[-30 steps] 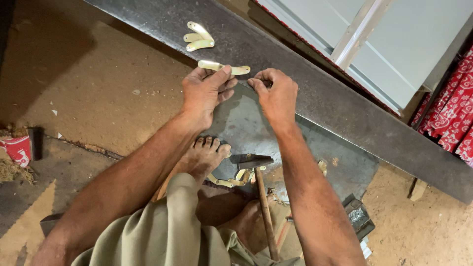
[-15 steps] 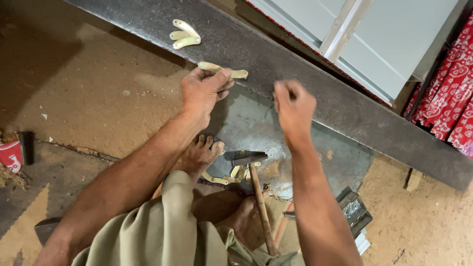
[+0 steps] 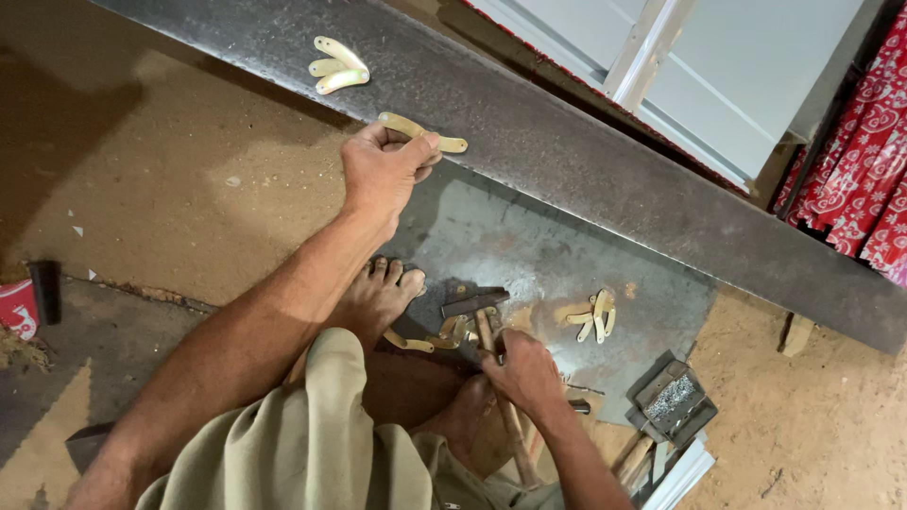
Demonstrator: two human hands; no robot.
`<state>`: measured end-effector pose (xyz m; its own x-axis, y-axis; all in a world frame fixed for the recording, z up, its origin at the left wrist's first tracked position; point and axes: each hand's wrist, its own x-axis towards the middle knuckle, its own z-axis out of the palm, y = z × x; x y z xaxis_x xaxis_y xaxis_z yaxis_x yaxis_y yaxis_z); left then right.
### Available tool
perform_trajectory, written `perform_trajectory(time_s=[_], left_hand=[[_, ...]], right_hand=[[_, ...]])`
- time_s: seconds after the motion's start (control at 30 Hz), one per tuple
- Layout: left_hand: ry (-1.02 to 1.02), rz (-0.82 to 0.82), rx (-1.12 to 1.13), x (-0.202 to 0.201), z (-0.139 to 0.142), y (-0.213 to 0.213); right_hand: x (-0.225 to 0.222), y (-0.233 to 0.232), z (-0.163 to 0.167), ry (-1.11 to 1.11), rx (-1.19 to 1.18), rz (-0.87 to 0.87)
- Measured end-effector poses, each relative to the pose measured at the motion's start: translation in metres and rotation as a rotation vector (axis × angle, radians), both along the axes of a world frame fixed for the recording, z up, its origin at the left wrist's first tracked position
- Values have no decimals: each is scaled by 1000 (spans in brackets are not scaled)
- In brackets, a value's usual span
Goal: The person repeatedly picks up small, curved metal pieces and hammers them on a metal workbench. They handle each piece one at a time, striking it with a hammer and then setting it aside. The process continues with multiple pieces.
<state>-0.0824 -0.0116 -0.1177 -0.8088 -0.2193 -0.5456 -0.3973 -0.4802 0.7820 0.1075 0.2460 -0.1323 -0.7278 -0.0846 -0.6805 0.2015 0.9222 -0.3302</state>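
My left hand presses a pair of small brass-coloured strips against the near edge of a long dark metal beam. My right hand is closed around the wooden handle of a hammer, whose steel head lies on a grey metal sheet on the ground. My bare foot rests on the sheet beside the hammer head. More brass strips lie by the toes.
Three brass strips lie on the beam at the far left. A loose pile of brass strips sits on the sheet. Small metal blocks lie at the lower right. Red patterned cloth hangs at the right. A red object is at the left.
My right hand has left the strips on the beam, moved down toward me and closed on the hammer handle. My left hand stays on the strips.
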Motion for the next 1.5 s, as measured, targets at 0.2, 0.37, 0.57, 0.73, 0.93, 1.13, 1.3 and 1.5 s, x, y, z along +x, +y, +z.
perform_trajectory(time_s=[0.2,0.37,0.57,0.73,0.93,1.13,1.3,1.5], left_hand=[[3,0,-23,-1,-2,2],[-15,16,-50,-2,-8,4],[-40,19,-93,-1,-14,7],[-15,26,-77,0,-16,7],[-1,21,-173,6,-20,6],[53,20,-276,10,-25,7],[-12,-45,-471,12,-26,5],[-26,-22,-373,8,-19,8]], right_hand=[[6,4,-5,69,-19,-119],[11,9,-3,46,-33,-149],[5,6,10,84,-118,-141],[-3,1,27,113,-203,-143],[-13,2,36,230,-313,-226],[-62,-8,47,280,-169,-229],[-87,-26,78,1047,-401,-194],[-114,-34,25,830,-6,169]])
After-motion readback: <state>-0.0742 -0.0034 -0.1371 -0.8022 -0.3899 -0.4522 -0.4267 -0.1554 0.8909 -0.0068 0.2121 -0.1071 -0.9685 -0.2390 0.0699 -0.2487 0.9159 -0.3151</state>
